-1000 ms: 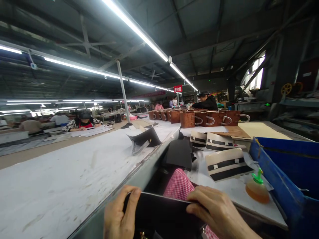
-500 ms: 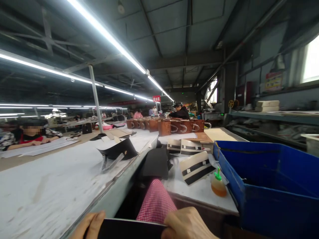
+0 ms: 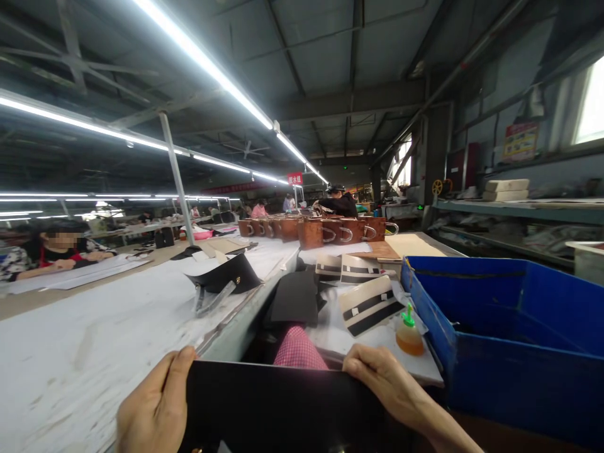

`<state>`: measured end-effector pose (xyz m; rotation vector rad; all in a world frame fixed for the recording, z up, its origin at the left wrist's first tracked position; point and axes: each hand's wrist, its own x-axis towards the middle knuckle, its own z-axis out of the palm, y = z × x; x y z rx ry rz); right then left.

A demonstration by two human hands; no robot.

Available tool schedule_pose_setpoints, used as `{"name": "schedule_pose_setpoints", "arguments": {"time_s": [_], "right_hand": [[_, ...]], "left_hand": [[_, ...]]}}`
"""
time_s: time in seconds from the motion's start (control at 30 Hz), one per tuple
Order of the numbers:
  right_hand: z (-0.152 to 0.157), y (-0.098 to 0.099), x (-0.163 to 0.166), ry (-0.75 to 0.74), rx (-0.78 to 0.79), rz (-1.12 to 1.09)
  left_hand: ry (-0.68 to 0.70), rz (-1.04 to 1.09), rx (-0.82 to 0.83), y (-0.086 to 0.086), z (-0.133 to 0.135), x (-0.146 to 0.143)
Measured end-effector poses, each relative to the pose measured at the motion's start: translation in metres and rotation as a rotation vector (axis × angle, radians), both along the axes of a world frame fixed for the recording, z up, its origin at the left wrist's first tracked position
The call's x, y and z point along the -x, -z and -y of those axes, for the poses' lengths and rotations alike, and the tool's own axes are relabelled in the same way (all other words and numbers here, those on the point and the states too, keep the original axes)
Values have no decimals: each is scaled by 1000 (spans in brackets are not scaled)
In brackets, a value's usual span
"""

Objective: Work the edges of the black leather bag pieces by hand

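Note:
A flat black leather piece (image 3: pixel 283 409) stands upright at the bottom of the view, held by both hands. My left hand (image 3: pixel 155 406) grips its left edge with the thumb laid along that side. My right hand (image 3: pixel 384 384) pinches its upper right corner, fingers curled over the top edge. Behind the piece a red checked cloth (image 3: pixel 297 349) shows. The lower part of the piece runs out of view.
A white-topped long table (image 3: pixel 94 327) carries a folded black leather part (image 3: pixel 226 277). Cream panels with black strips (image 3: pixel 368 305), an orange bottle with green nozzle (image 3: pixel 408 333) and a blue bin (image 3: pixel 514 352) lie right. Brown bags (image 3: pixel 325 231) stand far back. Other people work at left.
The black piece has risen higher in front of me with both hands on it, now wider in view. The camera has turned right since a second ago.

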<state>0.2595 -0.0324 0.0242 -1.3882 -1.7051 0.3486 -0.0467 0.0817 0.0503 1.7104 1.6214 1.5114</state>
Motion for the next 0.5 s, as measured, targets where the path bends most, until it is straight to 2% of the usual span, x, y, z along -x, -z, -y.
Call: {"name": "schedule_pose_setpoints", "arguments": {"time_s": [0.1,0.23,0.37,0.5], "right_hand": [[-8,4,-2,24,35,-72],[-4,2,-4,6,44,-48],[11,-10,-1,-51,24,126],[22,-19,5,-38,-35,328]], "left_hand": [[8,2,69,-13,2,-6],[13,12,62,-13,2,-11],[50,44,41,-7,-1,-14],[132,76,15,1,-8,-22]]}}
